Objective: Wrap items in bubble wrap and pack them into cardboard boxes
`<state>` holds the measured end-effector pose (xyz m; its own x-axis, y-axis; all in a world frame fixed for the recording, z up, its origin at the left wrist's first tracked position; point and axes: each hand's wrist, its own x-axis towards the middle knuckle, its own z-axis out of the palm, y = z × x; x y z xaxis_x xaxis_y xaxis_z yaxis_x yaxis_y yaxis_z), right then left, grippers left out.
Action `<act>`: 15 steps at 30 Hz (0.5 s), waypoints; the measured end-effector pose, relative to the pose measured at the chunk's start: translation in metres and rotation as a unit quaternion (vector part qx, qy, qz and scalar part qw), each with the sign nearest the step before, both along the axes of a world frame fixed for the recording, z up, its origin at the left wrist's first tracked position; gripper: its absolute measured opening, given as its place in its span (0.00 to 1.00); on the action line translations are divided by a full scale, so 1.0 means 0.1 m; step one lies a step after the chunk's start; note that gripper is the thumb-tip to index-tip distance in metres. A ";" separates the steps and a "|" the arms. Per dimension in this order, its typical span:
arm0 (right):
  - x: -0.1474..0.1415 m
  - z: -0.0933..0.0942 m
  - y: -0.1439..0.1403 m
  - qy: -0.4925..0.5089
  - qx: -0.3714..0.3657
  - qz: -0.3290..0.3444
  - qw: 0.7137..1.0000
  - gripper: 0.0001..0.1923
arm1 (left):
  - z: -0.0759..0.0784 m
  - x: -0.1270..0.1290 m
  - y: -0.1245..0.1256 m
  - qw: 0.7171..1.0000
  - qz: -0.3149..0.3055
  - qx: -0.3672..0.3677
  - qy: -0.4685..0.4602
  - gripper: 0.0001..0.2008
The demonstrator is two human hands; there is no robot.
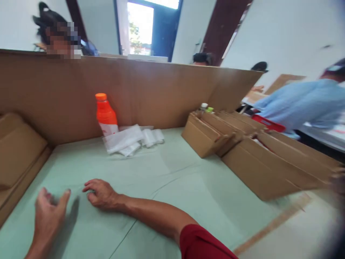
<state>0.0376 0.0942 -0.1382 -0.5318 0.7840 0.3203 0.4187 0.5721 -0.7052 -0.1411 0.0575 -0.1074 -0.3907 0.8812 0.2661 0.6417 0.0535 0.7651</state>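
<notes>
My left hand point(51, 212) is raised over the pale green tabletop point(161, 180) at the lower left, thumb and fingers apart, with nothing in it. To its right, my right hand point(101, 194) rests on or just above the same surface, its fingers loosely bent and apart, also holding nothing. Beyond the hands stands an orange bottle point(106, 113) with a white label, upright. White plastic packets point(126, 140) lie in a loose pile at its foot, partly covering the label. Neither hand touches the bottle or the packets.
A tall cardboard panel point(161, 93) closes off the back. Cardboard boxes point(258, 165) line the right side, one with bottle caps point(206, 107) showing. Another cardboard box point(21, 151) is at the left edge. A person in a light blue shirt point(304, 100) is beyond, right.
</notes>
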 end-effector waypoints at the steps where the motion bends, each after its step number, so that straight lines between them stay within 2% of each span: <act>1: 0.10 0.04 0.03 -0.008 0.011 -0.008 1.000 0.14 | -0.15 0.15 -0.12 0.998 -0.010 -0.045 0.041 0.47; 2: 0.24 0.10 0.04 -0.018 0.027 -0.018 0.999 0.13 | -0.29 0.29 -0.24 0.991 -0.069 -0.065 0.100 0.41; 4: 0.69 0.35 0.05 -0.041 0.066 -0.043 0.996 0.12 | -0.46 0.56 -0.50 0.973 -0.144 -0.035 0.178 0.31; 7: 1.70 0.92 0.12 -0.086 0.127 -0.139 0.978 0.15 | -0.53 0.93 -0.88 0.957 -0.194 -0.002 0.217 0.25; 9: 2.49 1.31 0.20 -0.135 0.170 -0.257 0.942 0.20 | -0.51 1.16 -1.10 0.949 -0.216 0.015 0.227 0.24; 12: 3.58 1.75 0.26 -0.194 0.225 -0.427 0.854 0.25 | -0.48 1.46 -1.36 0.935 -0.251 0.044 0.245 0.24; 14: 4.13 1.92 0.23 -0.238 0.190 -0.508 0.806 0.20 | -0.48 1.62 -1.46 0.927 -0.270 0.060 0.253 0.25; 15: 4.33 1.97 0.20 -0.244 0.173 -0.518 0.801 0.14 | -0.48 1.68 -1.49 0.925 -0.276 0.066 0.253 0.25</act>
<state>0.4704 0.1144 0.0592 0.2180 0.7952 0.5659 0.9733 -0.1343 -0.1863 0.0272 -0.0919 -0.1556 0.3127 0.8565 0.4105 0.8216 -0.4608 0.3356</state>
